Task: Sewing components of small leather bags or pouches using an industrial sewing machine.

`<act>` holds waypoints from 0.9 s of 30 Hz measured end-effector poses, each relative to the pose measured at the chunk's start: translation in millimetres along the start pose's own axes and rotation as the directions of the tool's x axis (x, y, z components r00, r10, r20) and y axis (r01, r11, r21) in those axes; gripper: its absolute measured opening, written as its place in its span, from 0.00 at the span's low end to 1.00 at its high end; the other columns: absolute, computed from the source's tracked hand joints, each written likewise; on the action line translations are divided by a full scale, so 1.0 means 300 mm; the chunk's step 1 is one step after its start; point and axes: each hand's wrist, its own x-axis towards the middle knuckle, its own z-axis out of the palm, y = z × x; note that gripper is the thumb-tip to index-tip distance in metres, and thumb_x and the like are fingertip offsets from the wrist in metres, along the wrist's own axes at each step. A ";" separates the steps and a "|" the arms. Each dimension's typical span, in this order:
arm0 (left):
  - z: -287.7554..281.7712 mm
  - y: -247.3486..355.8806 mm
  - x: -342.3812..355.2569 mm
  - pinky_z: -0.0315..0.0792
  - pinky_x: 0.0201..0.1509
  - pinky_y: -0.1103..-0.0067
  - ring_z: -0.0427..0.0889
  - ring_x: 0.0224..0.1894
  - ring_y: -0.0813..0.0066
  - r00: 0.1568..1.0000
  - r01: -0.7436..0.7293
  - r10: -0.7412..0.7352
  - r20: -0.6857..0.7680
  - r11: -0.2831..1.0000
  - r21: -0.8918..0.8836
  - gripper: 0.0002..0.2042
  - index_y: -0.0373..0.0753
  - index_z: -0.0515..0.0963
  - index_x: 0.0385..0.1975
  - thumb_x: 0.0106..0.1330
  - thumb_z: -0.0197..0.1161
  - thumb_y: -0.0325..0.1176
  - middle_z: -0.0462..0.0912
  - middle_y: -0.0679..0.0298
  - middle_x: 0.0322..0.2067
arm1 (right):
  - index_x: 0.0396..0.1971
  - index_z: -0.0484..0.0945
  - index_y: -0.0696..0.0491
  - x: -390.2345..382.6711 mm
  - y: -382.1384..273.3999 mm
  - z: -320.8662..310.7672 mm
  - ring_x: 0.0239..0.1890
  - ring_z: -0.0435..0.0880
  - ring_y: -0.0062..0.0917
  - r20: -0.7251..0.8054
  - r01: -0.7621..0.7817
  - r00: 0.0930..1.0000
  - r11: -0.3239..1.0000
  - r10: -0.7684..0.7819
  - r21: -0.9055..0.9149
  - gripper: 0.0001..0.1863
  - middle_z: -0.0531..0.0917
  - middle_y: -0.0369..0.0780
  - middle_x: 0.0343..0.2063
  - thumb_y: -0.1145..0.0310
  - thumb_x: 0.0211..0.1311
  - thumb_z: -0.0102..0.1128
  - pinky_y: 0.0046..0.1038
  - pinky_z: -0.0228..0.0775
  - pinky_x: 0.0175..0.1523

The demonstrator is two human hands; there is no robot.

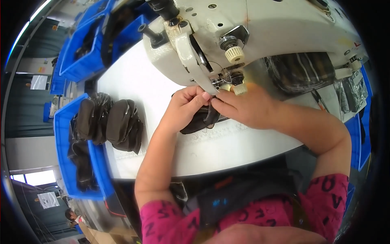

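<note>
A cream industrial sewing machine (252, 24) stands over the white table. Just below its needle area lies a dark fabric pouch (197, 126) with a metal zipper. My left hand (189, 106) is closed on the upper edge of this pouch, thumb and curled fingers pinching by the zipper. My right hand (245, 106) grips the same pouch from the other side, its fingertips at the zipper under the machine's front; some of them are hidden. The pouch's contact with the presser foot is hard to make out.
Dark zippered pouches (124, 126) are piled at the left, beside and over a blue bin (61, 138). More blue bins (77, 67) stand behind. A dark striped item (296, 71), scissors (319, 99) and plastic-wrapped pieces (351, 93) lie at the right. A distant person (73, 217) appears lower left.
</note>
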 end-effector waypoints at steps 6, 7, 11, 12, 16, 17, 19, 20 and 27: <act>0.007 0.036 -0.048 0.76 0.51 0.80 0.80 0.42 0.80 0.994 0.021 -0.034 0.109 0.993 0.118 0.13 0.35 0.77 0.46 0.67 0.72 0.30 0.82 0.67 0.37 | 0.38 0.79 0.54 0.004 0.003 0.038 0.23 0.80 0.28 -0.108 0.112 0.988 0.992 -0.106 0.051 0.10 0.78 0.39 0.33 0.69 0.56 0.64 0.31 0.73 0.25; 0.018 0.049 -0.054 0.75 0.51 0.79 0.79 0.44 0.79 0.991 0.051 -0.077 0.106 0.972 0.230 0.16 0.37 0.76 0.48 0.64 0.74 0.29 0.82 0.66 0.38 | 0.37 0.79 0.53 0.007 0.002 0.032 0.23 0.80 0.28 -0.138 0.099 0.986 0.993 -0.089 0.068 0.10 0.78 0.39 0.32 0.69 0.55 0.64 0.32 0.72 0.25; 0.018 0.038 -0.044 0.73 0.45 0.80 0.77 0.40 0.81 0.981 -0.146 0.047 0.188 0.817 0.558 0.18 0.38 0.74 0.50 0.63 0.73 0.24 0.79 0.69 0.35 | 0.33 0.78 0.53 -0.023 0.013 0.056 0.24 0.80 0.29 -0.052 0.039 0.998 0.996 -0.035 0.086 0.08 0.77 0.37 0.30 0.69 0.52 0.65 0.32 0.71 0.26; 0.012 0.036 -0.045 0.73 0.45 0.80 0.77 0.40 0.81 0.982 -0.143 0.047 0.183 0.816 0.559 0.18 0.38 0.74 0.50 0.63 0.73 0.24 0.79 0.69 0.35 | 0.33 0.78 0.53 -0.022 0.012 0.057 0.24 0.80 0.29 -0.053 0.043 0.998 0.995 -0.039 0.088 0.08 0.77 0.37 0.30 0.69 0.52 0.65 0.32 0.71 0.26; -0.018 0.018 -0.036 0.71 0.44 0.82 0.73 0.38 0.82 0.981 -0.018 -0.030 0.189 0.969 0.247 0.16 0.38 0.72 0.51 0.67 0.68 0.20 0.74 0.71 0.32 | 0.31 0.77 0.53 -0.011 0.005 0.055 0.25 0.80 0.30 -0.041 0.035 0.999 0.995 -0.031 0.089 0.08 0.76 0.37 0.28 0.70 0.51 0.64 0.33 0.72 0.28; -0.025 0.016 -0.035 0.71 0.44 0.83 0.72 0.37 0.83 0.978 -0.017 -0.025 0.208 0.980 0.199 0.15 0.38 0.72 0.51 0.68 0.66 0.20 0.72 0.72 0.31 | 0.30 0.77 0.53 -0.007 0.004 0.052 0.26 0.80 0.30 -0.020 0.044 0.999 0.991 -0.042 0.129 0.08 0.76 0.37 0.28 0.70 0.50 0.64 0.33 0.72 0.28; -0.031 0.016 -0.026 0.72 0.45 0.81 0.74 0.39 0.82 0.972 -0.027 -0.024 0.234 0.977 0.213 0.15 0.37 0.71 0.51 0.68 0.66 0.20 0.75 0.70 0.33 | 0.30 0.77 0.52 -0.008 -0.001 0.045 0.27 0.80 0.29 -0.012 0.047 0.999 0.989 -0.045 0.137 0.07 0.76 0.37 0.28 0.70 0.50 0.64 0.33 0.72 0.29; -0.032 0.015 -0.022 0.73 0.46 0.79 0.76 0.40 0.81 0.967 -0.036 -0.024 0.255 0.973 0.229 0.16 0.37 0.71 0.51 0.68 0.65 0.20 0.78 0.69 0.35 | 0.29 0.77 0.52 -0.009 -0.001 0.043 0.29 0.81 0.28 -0.009 0.052 0.999 0.988 -0.052 0.147 0.06 0.76 0.36 0.28 0.70 0.50 0.63 0.32 0.72 0.30; 0.024 0.072 -0.064 0.77 0.51 0.74 0.83 0.45 0.74 0.994 -0.093 0.037 0.099 0.742 0.664 0.19 0.35 0.75 0.56 0.66 0.57 0.17 0.84 0.63 0.42 | 0.27 0.78 0.51 -0.011 -0.002 0.042 0.34 0.81 0.26 -0.008 0.108 0.994 0.989 -0.107 0.100 0.04 0.78 0.35 0.30 0.70 0.51 0.63 0.31 0.73 0.35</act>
